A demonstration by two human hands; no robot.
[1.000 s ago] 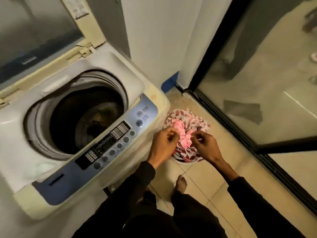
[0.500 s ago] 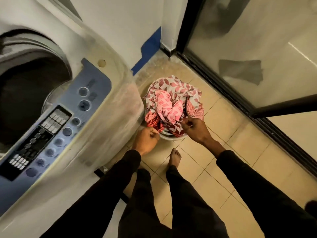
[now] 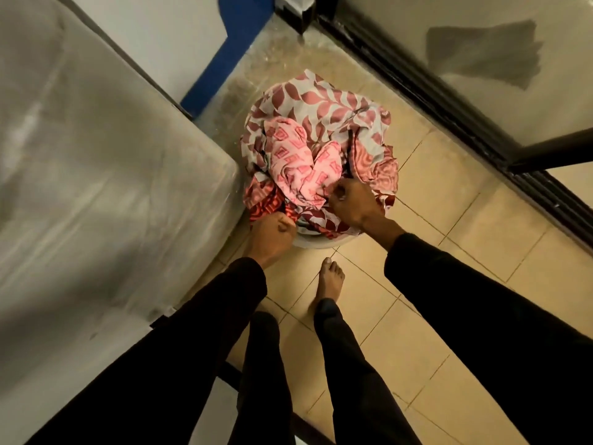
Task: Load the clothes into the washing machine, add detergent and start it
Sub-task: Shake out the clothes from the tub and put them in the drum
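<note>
1. Clothes (image 3: 316, 159) sit heaped in a pale basket (image 3: 316, 244) on the tiled floor (image 3: 449, 194), just beside the front corner of the washing machine (image 3: 96, 162). Heap rises above the rim; patterned red, pink and grey fabrics tangled together.
2. Right hand (image 3: 349, 203) is on the near right side of the heap, fingers curled into the fabric beside the pink cloth (image 3: 301, 168); it appears to pinch a fold, though which garment is hard to tell.
3. Left hand (image 3: 272, 232) is at the near left edge of the basket, touching the dark red cloth; fingers look curled around fabric or rim, cannot tell which.
4. Key relation: the heap lies directly ahead of and between both hands, slightly below them. The machine body stands to the person's left, so the lift likely goes up and leftward. Its opening is out of view.
5. Left hand is nearer the machine; right hand is deeper in the pile.
6. Judgement: loading is only starting. Tangled cloth may drag neighbours out over the rim.
</note>
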